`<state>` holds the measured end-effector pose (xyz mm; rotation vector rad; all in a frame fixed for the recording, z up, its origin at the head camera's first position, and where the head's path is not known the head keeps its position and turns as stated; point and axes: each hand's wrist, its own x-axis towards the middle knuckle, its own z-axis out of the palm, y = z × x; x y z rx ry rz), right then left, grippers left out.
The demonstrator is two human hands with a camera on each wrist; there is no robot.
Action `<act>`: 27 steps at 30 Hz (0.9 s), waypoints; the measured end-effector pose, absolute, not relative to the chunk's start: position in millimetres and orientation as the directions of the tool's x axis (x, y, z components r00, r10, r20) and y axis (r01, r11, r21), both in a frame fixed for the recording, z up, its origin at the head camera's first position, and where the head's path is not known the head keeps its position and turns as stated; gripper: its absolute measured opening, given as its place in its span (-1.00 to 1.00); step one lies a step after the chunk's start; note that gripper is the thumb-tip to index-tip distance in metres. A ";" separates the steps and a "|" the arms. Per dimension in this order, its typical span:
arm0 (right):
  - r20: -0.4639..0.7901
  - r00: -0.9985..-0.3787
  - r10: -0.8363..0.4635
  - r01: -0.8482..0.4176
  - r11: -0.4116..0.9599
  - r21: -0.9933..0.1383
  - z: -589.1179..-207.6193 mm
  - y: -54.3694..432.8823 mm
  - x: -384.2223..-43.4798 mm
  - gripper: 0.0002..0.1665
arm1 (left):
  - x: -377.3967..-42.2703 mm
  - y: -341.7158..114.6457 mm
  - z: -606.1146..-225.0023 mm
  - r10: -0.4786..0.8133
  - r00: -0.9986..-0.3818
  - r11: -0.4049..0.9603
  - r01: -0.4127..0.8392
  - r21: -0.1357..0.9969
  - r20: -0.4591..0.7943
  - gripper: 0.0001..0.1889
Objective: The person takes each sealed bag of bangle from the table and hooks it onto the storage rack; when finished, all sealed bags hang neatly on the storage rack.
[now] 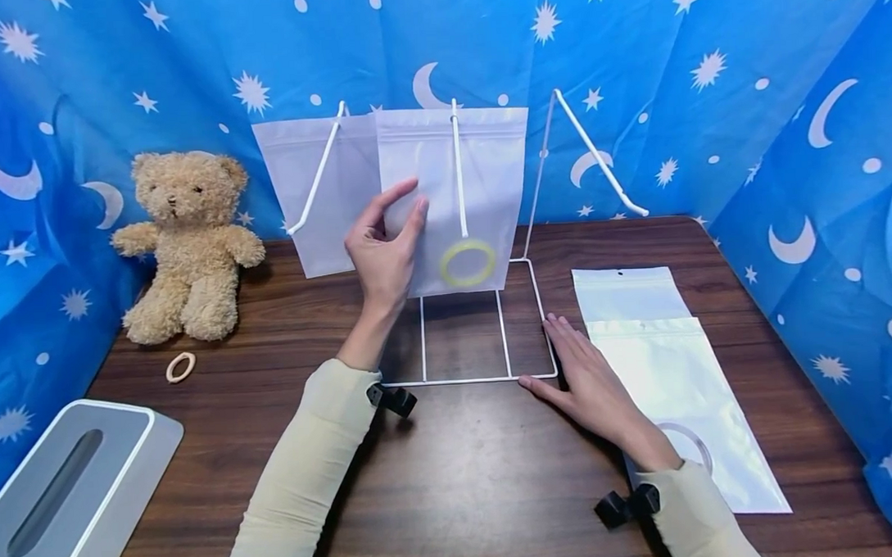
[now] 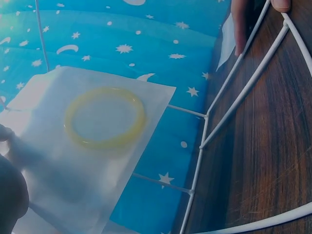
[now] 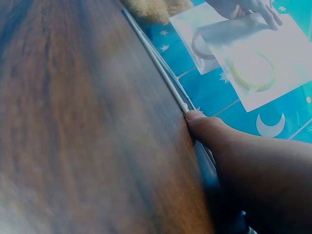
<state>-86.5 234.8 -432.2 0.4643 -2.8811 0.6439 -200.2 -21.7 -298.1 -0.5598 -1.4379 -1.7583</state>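
Note:
A white wire rack [image 1: 468, 381] stands on the wooden table with three sloping prongs. From its middle prong hangs a white zip pouch [image 1: 490, 170], and a yellow ring [image 1: 468, 263] shows through near the bottom. My left hand [image 1: 386, 256] is at this pouch's left side, thumb and index finger against its front; its other fingers are largely hidden. Another white pouch [image 1: 280, 165] hangs on the left prong, partly behind. My right hand [image 1: 585, 376] lies with fingers extended at the rack's front right corner, the thumb [image 3: 197, 117] touching the base wire.
Right of the rack lie overlapping white pouches [image 1: 663, 369], a ring outline partly under the right forearm. The right prong [image 1: 596, 150] bears no pouch. A teddy bear [image 1: 187, 246], a small pale ring [image 1: 180, 367] and a grey-white box [image 1: 92, 487] with a slot stand left.

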 end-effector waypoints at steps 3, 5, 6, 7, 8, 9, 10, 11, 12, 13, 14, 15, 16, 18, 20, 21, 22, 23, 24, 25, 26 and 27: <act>0.213 -0.940 -0.267 -0.332 0.860 -0.388 -433.1 233.5 -86.7 0.14 | -200.9 -23.9 -300.5 -0.283 -0.607 -0.061 0.784 0.618 0.743 -0.75; 0.213 -0.939 -0.268 -0.333 0.860 -0.386 -433.0 232.8 -87.1 0.14 | -201.6 -25.6 -302.1 -0.266 -0.612 -0.062 0.782 0.620 0.745 -0.74; 0.214 -0.939 -0.270 -0.335 0.860 -0.385 -432.9 232.6 -87.4 0.13 | -202.1 -26.5 -302.8 -0.256 -0.615 -0.064 0.780 0.622 0.746 -0.73; 0.216 -0.938 -0.271 -0.337 0.859 -0.386 -432.8 232.5 -87.7 0.13 | -202.5 -27.5 -303.6 -0.243 -0.617 -0.062 0.780 0.623 0.749 -0.72; 0.217 -0.937 -0.272 -0.338 0.859 -0.385 -432.7 232.5 -87.9 0.13 | -202.8 -28.6 -304.1 -0.228 -0.615 -0.058 0.783 0.620 0.755 -0.71; 0.220 -0.937 -0.273 -0.340 0.858 -0.385 -432.7 232.6 -88.2 0.13 | -202.7 -29.8 -304.3 -0.212 -0.613 -0.055 0.785 0.617 0.761 -0.70; 0.223 -0.936 -0.273 -0.342 0.857 -0.385 -432.7 232.8 -88.4 0.13 | -202.7 -31.0 -304.6 -0.195 -0.612 -0.052 0.787 0.615 0.766 -0.69; 0.226 -0.935 -0.272 -0.343 0.857 -0.385 -432.8 233.0 -88.7 0.13 | -202.3 -32.4 -304.7 -0.177 -0.610 -0.045 0.789 0.613 0.773 -0.68; 0.230 -0.934 -0.272 -0.344 0.856 -0.386 -433.0 233.4 -88.9 0.14 | -201.0 -34.3 -304.6 -0.161 -0.610 -0.026 0.788 0.615 0.776 -0.67; 0.232 -0.934 -0.272 -0.345 0.855 -0.387 -433.4 233.7 -89.0 0.13 | -198.8 -36.5 -303.9 -0.143 -0.609 0.001 0.789 0.615 0.781 -0.67; 0.235 -0.933 -0.273 -0.347 0.854 -0.388 -433.8 234.0 -89.0 0.13 | -196.0 -39.0 -302.9 -0.126 -0.608 0.028 0.788 0.615 0.784 -0.66; 0.237 -0.932 -0.273 -0.349 0.852 -0.390 -434.2 234.1 -89.0 0.13 | -191.9 -42.2 -301.6 -0.114 -0.610 0.057 0.784 0.618 0.784 -0.65; 0.237 -0.932 -0.274 -0.350 0.852 -0.390 -434.7 234.3 -89.1 0.13 | -187.4 -45.9 -300.1 -0.101 -0.609 0.081 0.783 0.617 0.786 -0.64; 0.231 -0.934 -0.274 -0.347 0.853 -0.390 -435.2 234.4 -88.8 0.13 | -175.2 -54.6 -296.7 -0.086 -0.617 0.141 0.770 0.623 0.782 -0.62; 0.225 -0.936 -0.272 -0.342 0.856 -0.387 -435.2 234.3 -88.6 0.14 | -161.3 -64.1 -293.1 -0.070 -0.630 0.169 0.757 0.631 0.774 -0.61; 0.223 -0.937 -0.270 -0.339 0.858 -0.386 -435.0 234.3 -88.5 0.14 | -154.4 -69.0 -291.6 -0.063 -0.641 0.170 0.748 0.641 0.765 -0.60; 0.220 -0.938 -0.269 -0.337 0.859 -0.385 -434.7 234.4 -88.6 0.14 | -147.8 -73.9 -290.6 -0.052 -0.657 0.169 0.736 0.655 0.752 -0.58; 0.220 -0.938 -0.269 -0.337 0.859 -0.385 -434.3 234.3 -88.6 0.15 | -141.5 -78.9 -290.2 -0.041 -0.678 0.174 0.718 0.674 0.734 -0.57; 0.221 -0.937 -0.270 -0.339 0.858 -0.386 -433.9 234.1 -88.7 0.14 | -135.5 -83.8 -290.5 -0.028 -0.706 0.174 0.693 0.699 0.707 -0.56; 0.220 -0.937 -0.273 -0.340 0.857 -0.387 -433.7 234.0 -88.9 0.14 | -129.8 -88.7 -291.8 -0.013 -0.737 0.171 0.665 0.727 0.676 -0.54; 0.219 -0.936 -0.274 -0.341 0.856 -0.388 -433.5 233.9 -88.8 0.14 | -124.5 -93.1 -294.2 0.003 -0.771 0.168 0.629 0.759 0.637 -0.53; 0.219 -0.936 -0.275 -0.343 0.855 -0.389 -433.4 233.7 -88.7 0.14 | -119.7 -97.6 -299.0 0.022 -0.806 0.168 0.586 0.793 0.591 -0.51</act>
